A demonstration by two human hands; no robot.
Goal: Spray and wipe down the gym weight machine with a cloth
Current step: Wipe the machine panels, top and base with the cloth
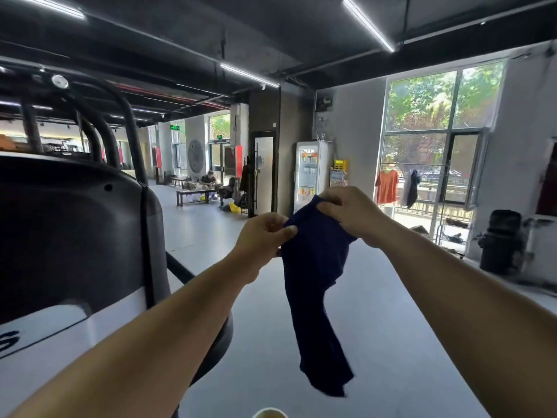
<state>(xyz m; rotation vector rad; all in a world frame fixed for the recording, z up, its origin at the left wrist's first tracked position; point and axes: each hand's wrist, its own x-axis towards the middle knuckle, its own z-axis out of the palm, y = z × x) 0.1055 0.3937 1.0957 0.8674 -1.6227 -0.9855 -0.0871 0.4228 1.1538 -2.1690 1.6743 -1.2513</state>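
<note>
1. Weight machine: on the left, nothing touching it; whether it's been sprayed can't be told.
2. Cloth: dark blue, hanging in the air right of the machine.
3. Left hand and right hand: both pinch its top edge.
4. No spray bottle in view; wiping looks still ahead.

A tall white drinks fridge with a glass door is standing by the grey wall. An orange T-shirt is hanging on a rail in front of the big window. A low dark bench is sitting far back. Long white strip lights are shining overhead.
</note>
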